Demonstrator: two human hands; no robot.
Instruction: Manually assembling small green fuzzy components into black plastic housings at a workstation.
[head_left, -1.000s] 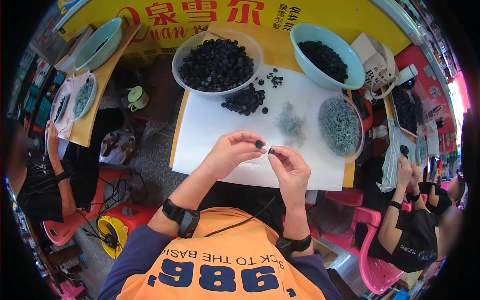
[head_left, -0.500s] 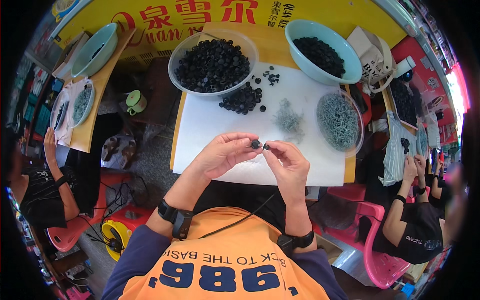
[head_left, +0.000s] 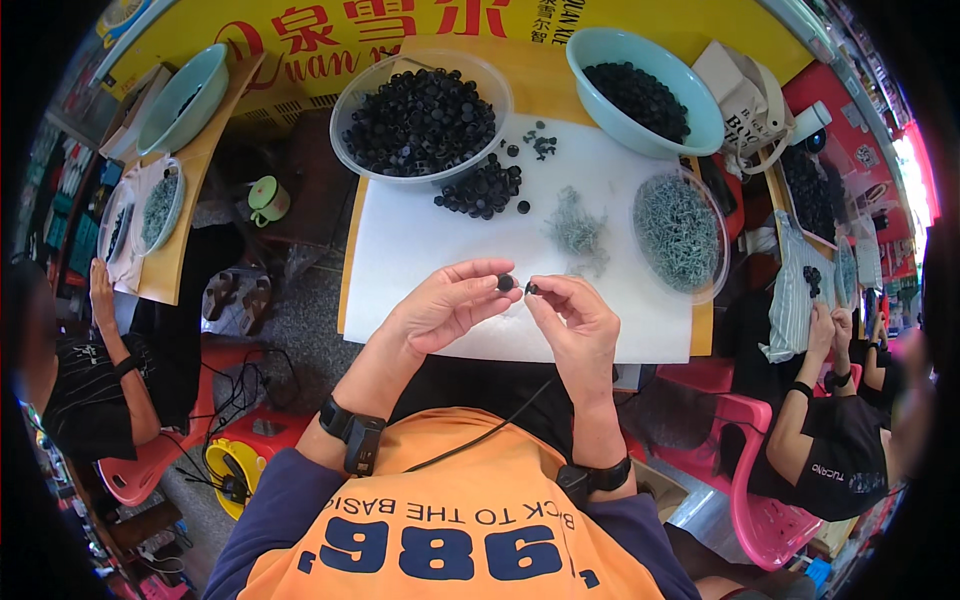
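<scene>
Close together over the near part of the white sheet (head_left: pixel 430 235), my two hands each pinch a small part. Between the fingertips of my left hand (head_left: pixel 445 308) is a small round black cap (head_left: pixel 506 283). My right hand (head_left: pixel 580 325) pinches a smaller black piece (head_left: pixel 531 288) just right of the cap. A narrow gap shows between the parts; whether a screw bridges it is too small to tell. Beyond my hands lie a heap of loose black caps (head_left: pixel 482 190), a few small black pieces (head_left: pixel 541 146) and a loose pile of grey screws (head_left: pixel 578 230).
A clear tub (head_left: pixel 338 140) of black caps stands at the back left, a light blue basin (head_left: pixel 706 130) of black pieces at the back right. An oval tray (head_left: pixel 722 275) of screws sits on the right. Co-workers sit at tables on both sides; a green mug (head_left: pixel 268 200) is left.
The black cap in my left fingers has turned, showing more of its round face. My hands stay almost in place, and the whole view has shifted slightly.
</scene>
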